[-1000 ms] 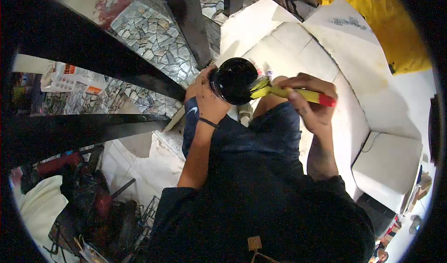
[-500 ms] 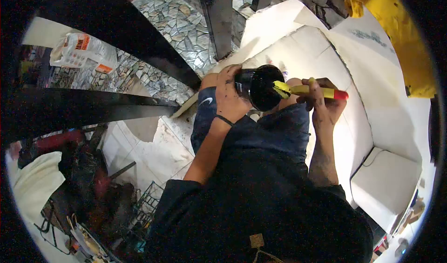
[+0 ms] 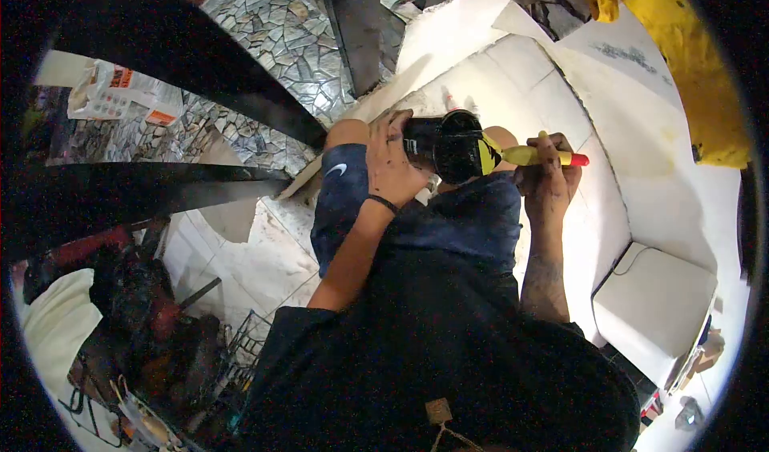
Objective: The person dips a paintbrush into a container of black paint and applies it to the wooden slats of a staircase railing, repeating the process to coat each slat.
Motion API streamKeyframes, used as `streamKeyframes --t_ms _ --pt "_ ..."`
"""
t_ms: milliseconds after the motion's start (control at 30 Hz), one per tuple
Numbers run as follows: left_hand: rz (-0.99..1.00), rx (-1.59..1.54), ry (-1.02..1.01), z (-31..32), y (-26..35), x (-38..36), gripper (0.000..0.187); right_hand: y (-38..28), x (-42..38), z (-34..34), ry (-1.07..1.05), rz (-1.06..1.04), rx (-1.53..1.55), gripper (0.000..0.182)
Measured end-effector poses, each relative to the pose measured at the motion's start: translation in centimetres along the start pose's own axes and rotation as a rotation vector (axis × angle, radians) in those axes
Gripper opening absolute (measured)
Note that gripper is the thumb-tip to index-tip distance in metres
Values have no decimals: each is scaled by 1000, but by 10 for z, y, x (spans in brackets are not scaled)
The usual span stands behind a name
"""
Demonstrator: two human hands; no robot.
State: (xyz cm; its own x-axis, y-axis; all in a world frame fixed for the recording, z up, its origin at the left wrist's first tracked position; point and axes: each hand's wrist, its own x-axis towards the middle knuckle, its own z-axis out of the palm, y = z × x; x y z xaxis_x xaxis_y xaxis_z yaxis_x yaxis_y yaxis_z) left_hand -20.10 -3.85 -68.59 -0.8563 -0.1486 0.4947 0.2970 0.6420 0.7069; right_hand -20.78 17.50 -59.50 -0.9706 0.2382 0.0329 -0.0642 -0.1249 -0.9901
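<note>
My left hand (image 3: 394,162) is closed around a black paint can (image 3: 428,144), tilted with its mouth toward the right, above my lap. Dark smudges mark the fingers. In my right hand (image 3: 553,168) is a yellow-handled paintbrush (image 3: 522,156) with a red end. Its wide yellow head lies against the rim of the can's mouth, and the tip of the bristles is hidden by the can or dark with paint. The can's inside looks black and glossy.
Dark beams (image 3: 200,60) stretch in from the left. A white plastic bag (image 3: 128,92) lies on the stone-patterned surface. White tiles (image 3: 256,256) cover the floor. A white box-shaped seat (image 3: 653,292) stands right, below a yellow cloth (image 3: 689,68). A wire rack (image 3: 248,336) sits lower left.
The brush has turned so its yellow head shows broad at the can's rim. Its handle is more level. The whole view has shifted slightly, moving the surroundings left.
</note>
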Motion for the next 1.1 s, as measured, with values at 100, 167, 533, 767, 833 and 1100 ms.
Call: streamKeyframes --t_ms 100,167,533,767,833,1100 --pt "-27 11 -10 0 -2 -5 71 2 2 -4 31 32 -9 25" --pt "2 67 -43 -3 -2 -6 71 -1 3 5 -56 26 40 24" --pt "-108 145 4 -50 15 -14 63 -64 47 42 -795 -128 -246 19" --pt "-203 56 -111 -47 -26 -36 69 -57 33 46 -1045 -282 -317 16" --pt "-190 70 -143 -46 -38 -41 69 -60 24 47 -940 -188 -318 15" --pt "-200 -191 -229 -36 -59 -33 64 -31 -1 71 -828 -332 -574 19"
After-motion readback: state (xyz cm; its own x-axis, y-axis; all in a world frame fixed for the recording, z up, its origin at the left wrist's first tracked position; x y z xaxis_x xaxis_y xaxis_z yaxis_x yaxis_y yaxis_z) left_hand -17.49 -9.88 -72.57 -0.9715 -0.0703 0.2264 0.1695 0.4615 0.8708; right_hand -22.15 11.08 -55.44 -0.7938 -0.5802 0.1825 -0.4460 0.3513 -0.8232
